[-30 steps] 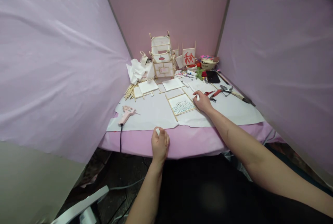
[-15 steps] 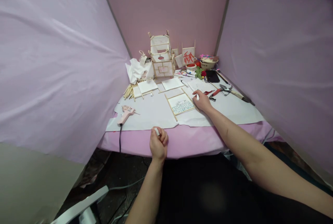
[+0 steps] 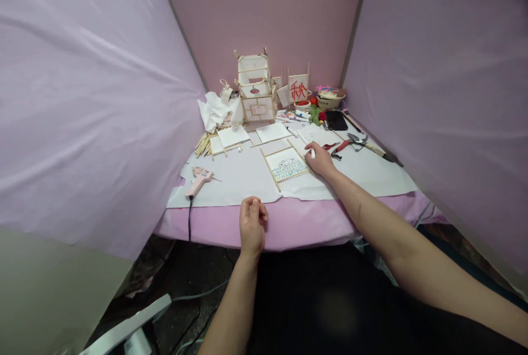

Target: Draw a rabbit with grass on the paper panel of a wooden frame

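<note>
My right hand (image 3: 319, 160) is closed around a white marker (image 3: 313, 154), beside the right edge of a stick-framed paper panel (image 3: 284, 150). On that panel is a dark outline drawing above rows of short blue-green strokes. Nearer to me, at the table's front edge, my left hand (image 3: 252, 223) is held with its fingers curled in and the thumb pressed against them. What it holds, if anything, is mostly hidden; only a small pale spot shows at the fingertips. Two blank framed panels lie farther back, one a white panel (image 3: 273, 132) and the other a left panel (image 3: 233, 136).
A pink glue gun (image 3: 200, 182) with its cord lies at left, near a bundle of sticks (image 3: 203, 145). Behind stands a stick-and-paper lantern frame (image 3: 258, 109). To the right are red-handled pruners (image 3: 342, 148), a black phone (image 3: 336, 121) and a bowl (image 3: 330, 101).
My left hand has turned at the wrist, and the white piece that showed in its grip is now mostly out of sight. My right hand has barely shifted with the marker.
</note>
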`<state>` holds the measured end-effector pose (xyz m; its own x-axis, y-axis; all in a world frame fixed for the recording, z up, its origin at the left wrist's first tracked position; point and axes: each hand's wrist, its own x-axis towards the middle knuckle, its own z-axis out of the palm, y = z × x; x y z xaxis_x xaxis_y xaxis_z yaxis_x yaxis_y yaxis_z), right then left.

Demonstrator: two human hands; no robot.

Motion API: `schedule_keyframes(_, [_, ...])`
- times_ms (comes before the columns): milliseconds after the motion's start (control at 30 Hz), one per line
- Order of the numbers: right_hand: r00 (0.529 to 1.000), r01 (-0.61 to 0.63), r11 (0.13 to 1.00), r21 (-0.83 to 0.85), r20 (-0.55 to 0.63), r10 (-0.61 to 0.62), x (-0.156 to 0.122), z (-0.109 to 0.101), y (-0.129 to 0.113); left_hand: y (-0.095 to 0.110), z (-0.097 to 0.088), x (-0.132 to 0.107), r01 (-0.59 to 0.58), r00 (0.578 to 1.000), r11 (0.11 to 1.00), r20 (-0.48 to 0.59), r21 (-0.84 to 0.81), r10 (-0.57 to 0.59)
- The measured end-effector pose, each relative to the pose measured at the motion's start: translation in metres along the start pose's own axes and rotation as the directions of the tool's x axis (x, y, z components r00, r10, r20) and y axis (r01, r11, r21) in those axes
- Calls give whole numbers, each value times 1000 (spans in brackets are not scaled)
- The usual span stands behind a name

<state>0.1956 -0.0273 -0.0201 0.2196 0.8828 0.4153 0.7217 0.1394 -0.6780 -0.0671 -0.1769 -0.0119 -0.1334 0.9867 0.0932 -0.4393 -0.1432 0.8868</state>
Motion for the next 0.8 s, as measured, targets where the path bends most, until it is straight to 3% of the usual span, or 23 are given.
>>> schedule_keyframes(200, [1000, 2, 1000, -2, 1, -2, 0, 0, 0, -2, -1, -1, 19, 999, 1000, 39, 25, -20])
schedule_keyframes(800, [1000, 1, 1000, -2, 6, -1, 0, 0, 0, -3, -1, -1, 0, 1000, 1000, 8, -24, 0])
